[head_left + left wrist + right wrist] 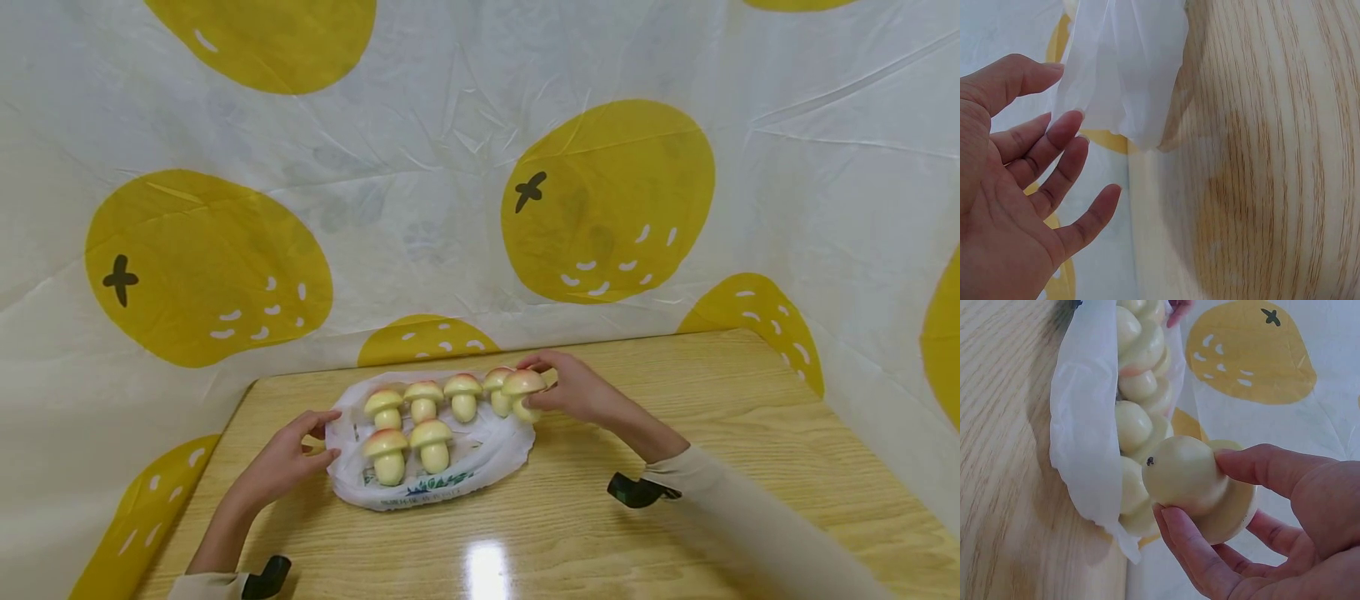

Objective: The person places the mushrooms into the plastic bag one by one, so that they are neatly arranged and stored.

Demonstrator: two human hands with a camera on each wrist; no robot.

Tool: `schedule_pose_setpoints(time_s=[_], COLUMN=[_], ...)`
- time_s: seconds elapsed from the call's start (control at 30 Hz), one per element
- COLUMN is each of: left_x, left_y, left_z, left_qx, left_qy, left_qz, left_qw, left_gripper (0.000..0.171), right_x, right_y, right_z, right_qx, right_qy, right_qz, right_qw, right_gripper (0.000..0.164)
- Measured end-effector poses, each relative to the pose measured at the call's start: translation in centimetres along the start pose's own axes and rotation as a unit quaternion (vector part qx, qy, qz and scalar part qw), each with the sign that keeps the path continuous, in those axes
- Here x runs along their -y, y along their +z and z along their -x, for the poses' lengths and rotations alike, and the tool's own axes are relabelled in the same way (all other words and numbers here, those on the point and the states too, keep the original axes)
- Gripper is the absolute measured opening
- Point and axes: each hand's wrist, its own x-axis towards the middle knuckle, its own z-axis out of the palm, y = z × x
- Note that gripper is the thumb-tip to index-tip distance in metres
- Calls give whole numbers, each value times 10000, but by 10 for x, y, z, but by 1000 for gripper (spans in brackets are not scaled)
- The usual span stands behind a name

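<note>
A white plastic bag (491, 467) with green and blue print lies spread on the table under several glossy pale-yellow toy mushrooms (433, 454) with reddish caps. They stand in two rows, the back one longer. At the bag's right end my right hand (573, 387) pinches one toy mushroom (1182, 475) between thumb and fingers, lifted beside the last one of the back row. My left hand (288, 454) is at the bag's left end, fingers loosely bent and spread. In the left wrist view its thumb and fingertips (1072, 122) meet the bag's edge without a visible grip.
The wooden table (600, 542) extends in front of the bag and to its right. Behind and at the sides hangs a white cloth (420, 233) printed with big yellow fruits, close to the table's back edge.
</note>
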Motion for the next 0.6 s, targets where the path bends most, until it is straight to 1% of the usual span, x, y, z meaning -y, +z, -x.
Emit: schedule_pose_setpoints(time_s=[0.2, 0.37, 0.43, 0.6], left_x=[1, 2, 2, 3], left_y=[1, 1, 2, 2], left_z=[-1, -1, -1, -1], left_qx=[41, 31, 37, 41], left_qy=[-106, -91, -77, -77], left_qz=[-18, -30, -40, -46], left_qw=[9999, 9999, 10000, 10000], left_gripper=[57, 57, 57, 56], right_x=[1, 3, 5, 8], right_y=[14, 25, 29, 40], right_z=[-6, -10, -11, -14], right_qx=[-71, -11, 27, -8], right_qy=[-119, -199, -157, -33], right_qz=[79, 6, -23, 160], right_qw=[9999, 9998, 9999, 9999], right_gripper=[48, 51, 50, 49])
